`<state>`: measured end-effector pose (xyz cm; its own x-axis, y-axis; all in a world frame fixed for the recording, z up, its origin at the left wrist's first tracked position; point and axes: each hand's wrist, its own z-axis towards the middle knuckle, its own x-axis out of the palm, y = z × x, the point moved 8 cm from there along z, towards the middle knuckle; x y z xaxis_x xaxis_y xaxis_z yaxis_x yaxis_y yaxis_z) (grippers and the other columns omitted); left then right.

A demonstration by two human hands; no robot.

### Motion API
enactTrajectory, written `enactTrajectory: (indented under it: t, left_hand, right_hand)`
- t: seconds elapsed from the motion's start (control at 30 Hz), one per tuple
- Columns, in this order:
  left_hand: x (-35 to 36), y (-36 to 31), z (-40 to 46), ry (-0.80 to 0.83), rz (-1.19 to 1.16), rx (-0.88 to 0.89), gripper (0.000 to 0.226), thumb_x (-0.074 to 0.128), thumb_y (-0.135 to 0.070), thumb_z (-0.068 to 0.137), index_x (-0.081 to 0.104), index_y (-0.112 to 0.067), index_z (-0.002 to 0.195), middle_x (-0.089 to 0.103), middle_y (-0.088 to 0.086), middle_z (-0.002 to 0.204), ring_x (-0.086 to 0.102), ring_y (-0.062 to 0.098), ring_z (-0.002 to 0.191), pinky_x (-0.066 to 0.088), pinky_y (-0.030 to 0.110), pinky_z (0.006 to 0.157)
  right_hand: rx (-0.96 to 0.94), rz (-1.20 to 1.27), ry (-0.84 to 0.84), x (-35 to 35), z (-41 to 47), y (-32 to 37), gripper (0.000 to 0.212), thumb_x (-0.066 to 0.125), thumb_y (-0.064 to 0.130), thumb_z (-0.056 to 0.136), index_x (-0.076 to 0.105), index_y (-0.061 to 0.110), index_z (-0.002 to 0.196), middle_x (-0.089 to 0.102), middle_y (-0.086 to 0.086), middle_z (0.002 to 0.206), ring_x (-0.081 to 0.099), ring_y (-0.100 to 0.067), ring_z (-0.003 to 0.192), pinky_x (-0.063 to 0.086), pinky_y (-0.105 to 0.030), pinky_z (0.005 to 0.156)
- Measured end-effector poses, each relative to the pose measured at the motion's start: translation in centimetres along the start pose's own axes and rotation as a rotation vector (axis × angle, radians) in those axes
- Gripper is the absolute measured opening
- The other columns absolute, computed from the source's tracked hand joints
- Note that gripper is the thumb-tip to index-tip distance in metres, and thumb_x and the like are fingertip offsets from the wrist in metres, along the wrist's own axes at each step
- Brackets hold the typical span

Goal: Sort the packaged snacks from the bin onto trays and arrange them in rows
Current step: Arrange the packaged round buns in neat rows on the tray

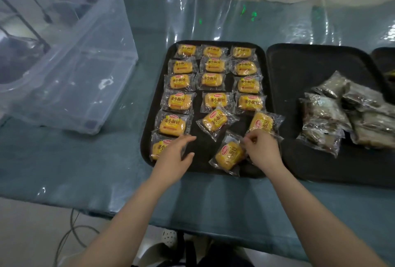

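A black tray [155,104] holds several yellow bread packets in three rows. Three packets near the front lie askew: one in the middle [214,120], one at the right edge [261,122] and one at the front [229,155]. My right hand [261,148] pinches the clear wrapper edge of the front packet. My left hand [174,155] hovers with fingers spread over the front-left packet [158,149], holding nothing. A second black tray [299,70] to the right carries a loose pile of dark brown packets [333,117].
A clear plastic bin [70,70] stands tilted at the left on the plastic-covered teal table [85,160]. A third dark tray's corner [382,59] shows at the far right. Cables lie on the floor at lower left.
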<state>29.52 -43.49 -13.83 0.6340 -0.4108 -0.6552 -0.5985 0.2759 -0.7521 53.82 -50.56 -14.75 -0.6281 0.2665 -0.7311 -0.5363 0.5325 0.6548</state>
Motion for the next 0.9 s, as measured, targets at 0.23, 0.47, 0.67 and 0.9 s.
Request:
enactTrajectory:
  t: [0.23,0.47,0.67,0.9]
  left_hand:
    - [0.9,-1.0,0.1,0.067,0.063,0.001,0.045,0.056,-0.016,0.092,0.048,-0.028,0.135,0.048,-0.008,0.139,0.041,0.006,0.127,0.030,0.015,0.099]
    - [8.7,-1.4,0.0,0.434,0.358,0.045,0.063,0.037,-0.046,0.097,-0.001,-0.043,0.147,-0.021,0.000,0.156,-0.023,0.019,0.141,0.000,0.038,0.114]
    - [10.4,-0.2,-0.8,0.393,0.662,0.117,0.074,0.028,-0.061,0.093,-0.023,-0.040,0.142,-0.041,0.010,0.146,-0.040,0.031,0.132,-0.015,0.043,0.110]
    - [10.6,-0.2,-0.9,0.359,0.653,0.024,0.077,0.031,-0.065,0.090,-0.023,-0.044,0.141,-0.037,0.010,0.149,-0.023,0.044,0.138,-0.003,0.049,0.114]
  right_hand:
    - [0.252,0.422,0.100,3.8,-3.1,-1.3,0.010,0.060,0.008,0.091,0.053,0.015,0.089,0.065,-0.004,0.084,0.071,-0.016,0.064,0.060,-0.035,0.066]
    - [-0.010,0.027,0.255,5.0,-4.1,-0.5,0.023,0.068,0.009,0.080,0.053,0.027,0.083,0.060,0.010,0.071,0.056,-0.001,0.066,0.039,-0.014,0.055]
    - [-0.006,-0.029,0.273,5.5,-3.3,-0.6,0.021,0.070,0.011,0.082,0.054,0.026,0.084,0.057,0.009,0.076,0.057,-0.009,0.072,0.048,-0.026,0.065]
    - [-0.151,-0.172,0.209,4.5,-2.4,0.8,0.017,0.069,0.018,0.084,0.057,0.027,0.093,0.053,0.008,0.091,0.054,-0.011,0.085,0.046,-0.026,0.073]
